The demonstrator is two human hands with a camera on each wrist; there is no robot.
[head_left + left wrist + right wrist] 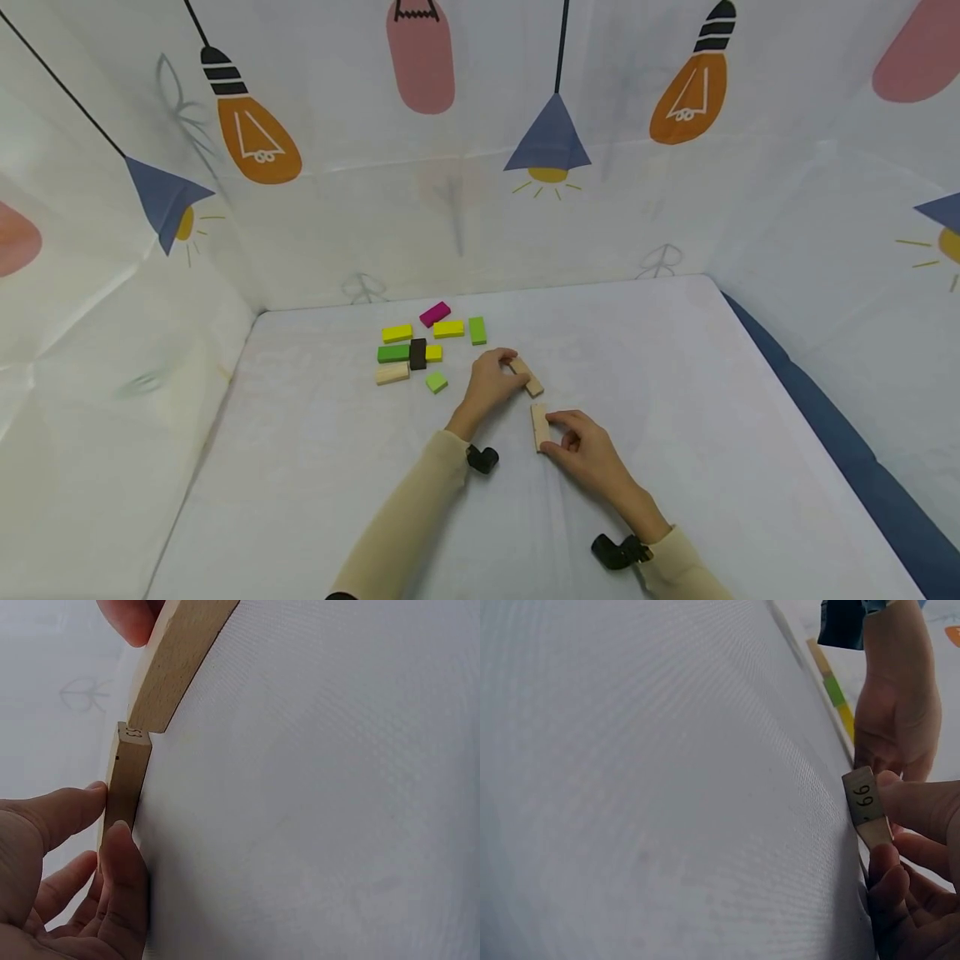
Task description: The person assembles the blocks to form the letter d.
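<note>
Two plain wooden blocks lie on the white table, end near end. With thumb and fingers my left hand (491,385) pinches the far wooden block (528,377), which slants down to the right. My right hand (591,454) grips the nearer wooden block (540,428) by its right side, thumb at the near end and a fingertip at the far end. In the left wrist view, dark marks show on the end of the left block (129,765), right beside the corner of the other block (180,664). Printed digits mark the right block's end (862,796) in the right wrist view.
Left of the hands lies a loose group of coloured blocks: a magenta block (435,314), yellow block (448,329), green block (393,354), dark brown block (417,354) and several others. A wooden block (392,373) lies there too. Lamp-printed white sheeting (480,225) surrounds the table.
</note>
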